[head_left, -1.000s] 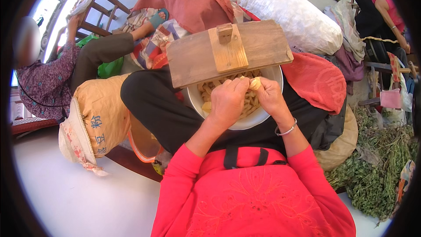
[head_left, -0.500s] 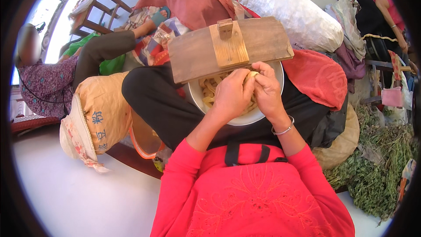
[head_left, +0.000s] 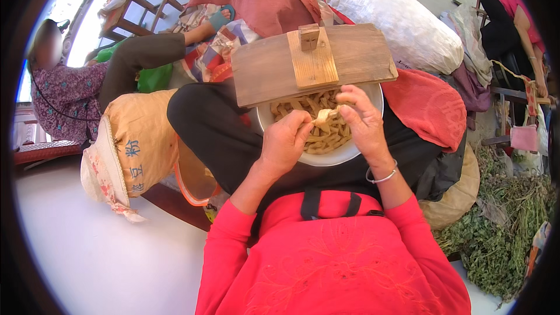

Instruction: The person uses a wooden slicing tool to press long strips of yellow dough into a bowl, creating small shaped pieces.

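Item 1. Left hand (head_left: 286, 140): fingers curled, thumb and fingertips pinched on one end of a pale tan strip (head_left: 324, 118).

Item 2. Right hand (head_left: 363, 118): fingers bent, tips pinched on the strip's other end; a thin bracelet (head_left: 382, 176) sits at the wrist. The strip is held between the two hands, just above the bowl.

Item 3. White bowl (head_left: 326, 157), directly under both hands, resting on the lap: holds a heap of similar strips (head_left: 303, 108).

Handling, as judged: the strip looks light, thin and somewhat pliable, likely to snap or tear if bent hard; best held at its ends by the fingertips.

Item 4. Wooden board (head_left: 309, 64) with a raised centre slat and block, just beyond the fingertips, laid across the bowl's far rim.

Item 5. Tan sack (head_left: 140, 140), off to the left hand's side; white sack (head_left: 402, 20) beyond the board; green plant stalks (head_left: 501, 239) out past the right hand.

Not legible: what the strips are made of; the bowl's far half, covered by the board; the strip's middle, partly screened by fingers.
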A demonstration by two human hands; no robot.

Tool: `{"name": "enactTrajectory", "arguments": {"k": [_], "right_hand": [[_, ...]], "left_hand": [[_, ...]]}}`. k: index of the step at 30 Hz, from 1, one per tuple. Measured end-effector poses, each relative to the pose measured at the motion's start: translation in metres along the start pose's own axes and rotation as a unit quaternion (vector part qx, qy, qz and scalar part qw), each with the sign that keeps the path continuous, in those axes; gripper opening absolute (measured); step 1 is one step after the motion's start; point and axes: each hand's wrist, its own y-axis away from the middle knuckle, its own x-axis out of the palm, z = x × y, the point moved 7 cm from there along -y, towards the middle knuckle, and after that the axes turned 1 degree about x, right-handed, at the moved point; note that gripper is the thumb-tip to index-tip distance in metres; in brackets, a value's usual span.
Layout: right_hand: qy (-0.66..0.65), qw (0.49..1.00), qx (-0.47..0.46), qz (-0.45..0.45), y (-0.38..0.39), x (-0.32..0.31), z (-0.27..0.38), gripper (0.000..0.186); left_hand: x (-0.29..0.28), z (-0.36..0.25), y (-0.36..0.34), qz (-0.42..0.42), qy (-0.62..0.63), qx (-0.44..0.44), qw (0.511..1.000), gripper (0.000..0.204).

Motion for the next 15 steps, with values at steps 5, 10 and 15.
{"name": "enactTrajectory", "arguments": {"k": [5, 10, 15], "right_hand": [[0.303, 0.935, -0.023, 0.181, -0.007, 0.008, 0.037, 0.029], [0.390, 0.890, -0.044, 0.232, -0.010, -0.001, 0.038, 0.022], [0.416, 0.854, -0.225, 0.218, 0.005, -0.003, 0.048, 0.016]], "left_hand": [[-0.005, -0.023, -0.010, 0.000, -0.131, 0.117, 0.985, 0.012], [0.001, -0.030, -0.020, 0.001, -0.088, 0.125, 0.988, 0.010], [-0.007, -0.004, -0.015, -0.009, -0.033, 0.036, 0.999, 0.009]]}}
